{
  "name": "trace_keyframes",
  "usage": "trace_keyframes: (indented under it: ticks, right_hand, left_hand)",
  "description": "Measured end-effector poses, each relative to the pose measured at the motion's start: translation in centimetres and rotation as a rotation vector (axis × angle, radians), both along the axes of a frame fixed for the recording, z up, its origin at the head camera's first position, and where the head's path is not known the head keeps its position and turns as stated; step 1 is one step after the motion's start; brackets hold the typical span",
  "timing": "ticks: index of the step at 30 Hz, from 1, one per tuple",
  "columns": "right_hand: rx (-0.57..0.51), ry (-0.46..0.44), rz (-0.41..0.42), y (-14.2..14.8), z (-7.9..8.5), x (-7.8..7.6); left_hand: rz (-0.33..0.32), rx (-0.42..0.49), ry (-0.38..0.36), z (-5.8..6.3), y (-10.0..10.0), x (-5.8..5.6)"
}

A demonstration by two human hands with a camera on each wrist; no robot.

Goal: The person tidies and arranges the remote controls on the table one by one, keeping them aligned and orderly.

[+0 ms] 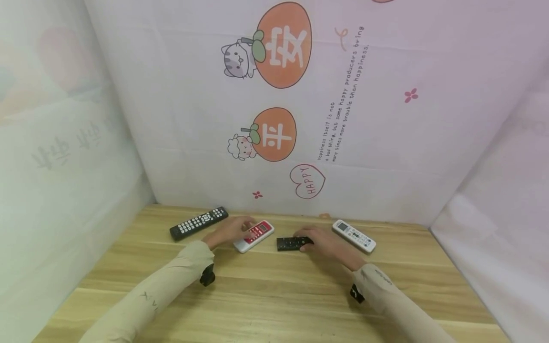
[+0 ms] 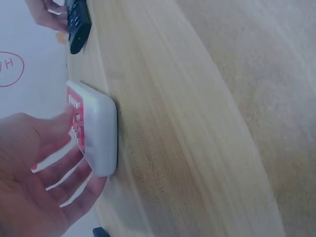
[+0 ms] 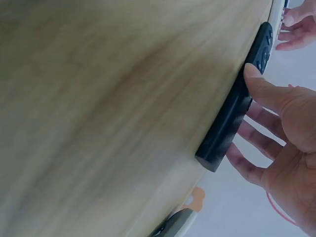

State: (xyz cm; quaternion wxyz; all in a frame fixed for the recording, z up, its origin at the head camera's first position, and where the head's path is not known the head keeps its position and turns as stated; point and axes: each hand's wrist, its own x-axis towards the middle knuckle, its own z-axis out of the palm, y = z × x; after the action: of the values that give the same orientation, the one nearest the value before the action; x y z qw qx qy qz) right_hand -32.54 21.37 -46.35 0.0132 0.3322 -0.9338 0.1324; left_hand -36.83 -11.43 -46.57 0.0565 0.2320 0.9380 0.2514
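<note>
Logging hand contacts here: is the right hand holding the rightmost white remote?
No, the right hand holds the short black remote, left of the rightmost white remote.

red-faced remote: white casing | short remote: black | table: tan wood grain | sleeves: beige

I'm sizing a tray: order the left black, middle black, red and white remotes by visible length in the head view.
Left black remote
White remote, red remote: too close to rank
Middle black remote, partly covered by right hand
</note>
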Motion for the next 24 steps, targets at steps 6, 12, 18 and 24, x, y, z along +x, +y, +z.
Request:
trace_keyframes:
  ticks: [6, 12, 18, 24]
  right_hand:
    - [0.025, 0.035, 0.022, -0.2, 0.5, -0.2]
    - [0.027, -0.053, -0.010, -0.3, 1.0, -0.4]
    - [0.011, -0.155, -0.110, -0.8, 1.2, -0.8]
    - [-0.079, -0.281, -0.169, -0.6, 1.0, -1.2]
  left_hand:
    - [0.029, 0.005, 0.013, 0.0, 0.4, 0.0]
    - [0.042, 0.031, -0.015, 0.2, 0.5, 0.1]
    - [0.062, 0.041, -0.081, 0.8, 0.5, 0.2]
    - [0.109, 0.075, -0.164, 1.2, 0.5, 0.5]
